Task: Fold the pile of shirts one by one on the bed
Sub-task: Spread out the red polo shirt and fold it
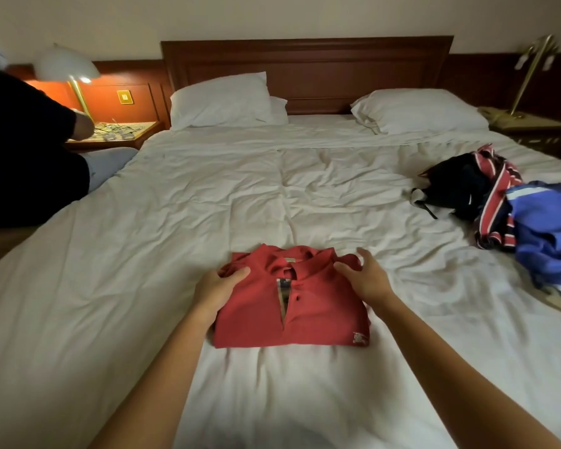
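Observation:
A red polo shirt lies folded into a compact rectangle on the white bed, collar towards the headboard. My left hand grips its left shoulder edge, thumb on top and fingers curled under the fabric. My right hand holds the right shoulder edge, thumb on top and fingers spread round the corner. A pile of unfolded shirts sits at the right of the bed: a black one, a red, white and navy striped one and a blue one.
Two white pillows lean near the wooden headboard. A person in dark clothing stands at the left by a nightstand with a lit lamp. A brass lamp stands at the right.

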Demonstrator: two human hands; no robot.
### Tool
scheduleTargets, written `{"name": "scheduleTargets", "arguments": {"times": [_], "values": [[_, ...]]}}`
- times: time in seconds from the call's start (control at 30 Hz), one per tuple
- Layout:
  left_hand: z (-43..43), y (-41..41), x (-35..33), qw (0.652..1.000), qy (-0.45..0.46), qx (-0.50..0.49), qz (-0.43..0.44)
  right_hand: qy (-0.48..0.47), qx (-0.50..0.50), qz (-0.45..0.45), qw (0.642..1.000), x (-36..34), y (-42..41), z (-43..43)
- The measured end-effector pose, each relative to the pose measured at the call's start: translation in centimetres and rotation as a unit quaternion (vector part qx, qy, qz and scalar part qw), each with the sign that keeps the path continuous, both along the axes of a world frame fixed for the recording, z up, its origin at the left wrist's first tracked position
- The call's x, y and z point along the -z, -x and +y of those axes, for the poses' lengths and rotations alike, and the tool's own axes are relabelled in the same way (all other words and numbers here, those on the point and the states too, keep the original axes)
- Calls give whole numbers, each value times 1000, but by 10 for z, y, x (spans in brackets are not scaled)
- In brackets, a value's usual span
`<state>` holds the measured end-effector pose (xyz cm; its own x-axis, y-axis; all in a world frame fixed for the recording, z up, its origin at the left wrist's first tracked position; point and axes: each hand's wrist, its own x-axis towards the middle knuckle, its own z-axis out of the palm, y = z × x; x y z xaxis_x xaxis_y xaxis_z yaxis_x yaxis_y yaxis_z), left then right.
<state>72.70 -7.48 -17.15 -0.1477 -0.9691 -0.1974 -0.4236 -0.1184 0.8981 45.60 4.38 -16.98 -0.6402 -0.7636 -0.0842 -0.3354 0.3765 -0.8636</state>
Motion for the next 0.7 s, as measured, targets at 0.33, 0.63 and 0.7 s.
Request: {"name": "scheduleTargets", "arguments": {"times": [0.33, 0.63, 0.7], "values": [[-36, -1, 2, 950, -132, -13, 282, 82, -29, -89, 992, 8, 21, -28], [-66, 20, 8, 985, -84, 9, 149, -63, -130, 14, 989, 0, 16, -66], [-70, 22, 8, 988, -22, -1, 152, -10, -110, 43, 993, 1, 16, -73]]}}
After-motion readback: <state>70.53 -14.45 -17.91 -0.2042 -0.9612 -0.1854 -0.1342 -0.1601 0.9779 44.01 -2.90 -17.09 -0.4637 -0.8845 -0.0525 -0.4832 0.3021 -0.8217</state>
